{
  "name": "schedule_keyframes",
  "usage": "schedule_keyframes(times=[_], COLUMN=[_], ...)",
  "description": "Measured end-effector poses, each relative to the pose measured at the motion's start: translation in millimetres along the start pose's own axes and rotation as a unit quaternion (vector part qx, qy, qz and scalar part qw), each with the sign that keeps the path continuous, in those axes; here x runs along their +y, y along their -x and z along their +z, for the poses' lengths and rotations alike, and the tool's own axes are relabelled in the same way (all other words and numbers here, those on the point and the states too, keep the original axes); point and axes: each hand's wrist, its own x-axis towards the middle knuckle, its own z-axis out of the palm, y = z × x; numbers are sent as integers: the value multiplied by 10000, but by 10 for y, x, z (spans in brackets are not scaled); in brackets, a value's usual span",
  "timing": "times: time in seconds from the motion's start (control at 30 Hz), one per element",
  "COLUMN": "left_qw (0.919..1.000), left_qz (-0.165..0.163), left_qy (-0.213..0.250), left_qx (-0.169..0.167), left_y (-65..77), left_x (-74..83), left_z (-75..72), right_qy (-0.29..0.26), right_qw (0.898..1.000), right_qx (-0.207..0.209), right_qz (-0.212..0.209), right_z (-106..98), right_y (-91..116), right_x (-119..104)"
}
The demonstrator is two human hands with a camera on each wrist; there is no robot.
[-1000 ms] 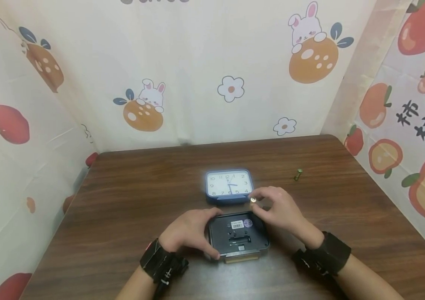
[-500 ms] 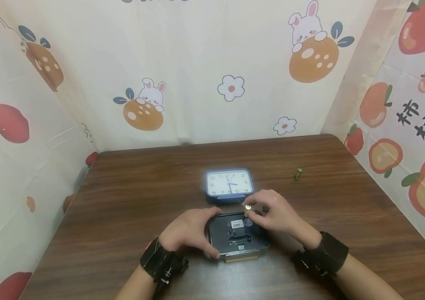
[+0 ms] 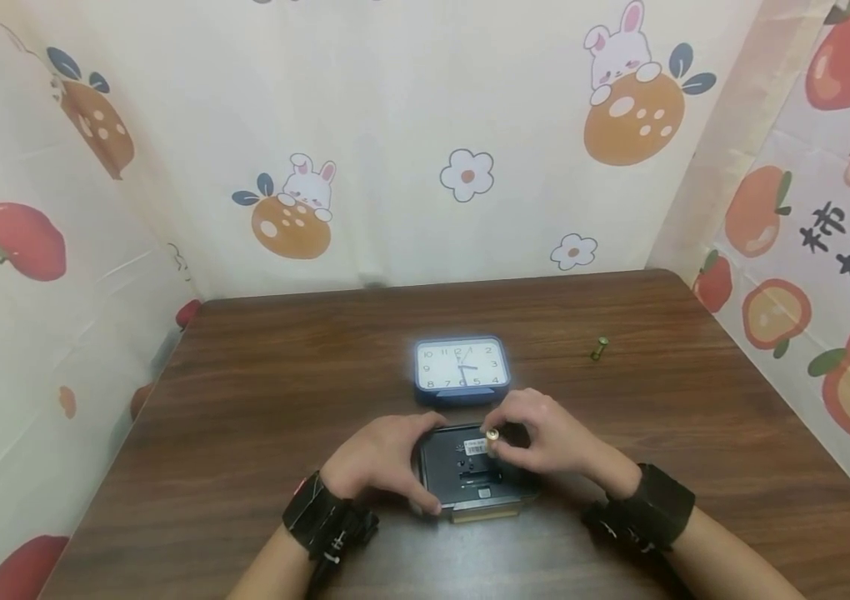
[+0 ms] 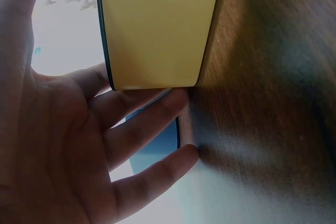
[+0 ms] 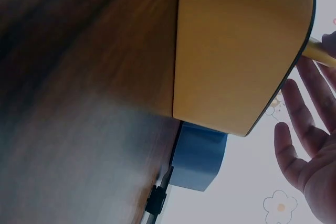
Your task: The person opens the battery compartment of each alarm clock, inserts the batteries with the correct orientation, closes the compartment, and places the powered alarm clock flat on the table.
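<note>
A yellow-bodied alarm clock (image 3: 443, 462) lies face down near me, its black back up, with a label and an open battery slot. My left hand (image 3: 383, 458) holds its left side, thumb at the near corner and index finger at the far one. In the left wrist view, other fingers reach along the yellow casing (image 4: 157, 35) near the tabletop. Between thumb and fingertips my right hand (image 3: 545, 433) pinches a battery (image 3: 492, 442), its metal end facing up, over the clock's back. The battery (image 5: 317, 52) shows as a yellow cylinder in the right wrist view.
Just behind the yellow clock, a blue alarm clock (image 3: 462, 367) lies with its dial up. A small green object (image 3: 599, 348) lies farther back on the right of the wooden table (image 3: 305, 358). Printed curtains (image 3: 395, 125) stand around the table.
My right hand has brought the battery from beside the blue clock toward me and slightly left, over the yellow clock's back. The left hand keeps its hold on the clock.
</note>
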Motion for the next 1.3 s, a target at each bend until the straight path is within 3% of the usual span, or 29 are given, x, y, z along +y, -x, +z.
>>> schedule_keyframes(times=[0.5, 0.83, 1.3], left_qw=[10000, 9999, 9998], left_qz=[33, 80, 158], left_qy=[-42, -51, -105], left_qx=[-6, 73, 114], left_y=[1, -1, -13], left_x=[-12, -15, -30], left_z=[-5, -6, 4], right_qy=[-215, -4, 334], right_qw=[9974, 9913, 9910], right_qx=[-693, -1218, -1295], right_qz=[-9, 503, -29], right_z=[22, 12, 63], right_y=[20, 12, -17], right_x=[-52, -116, -159])
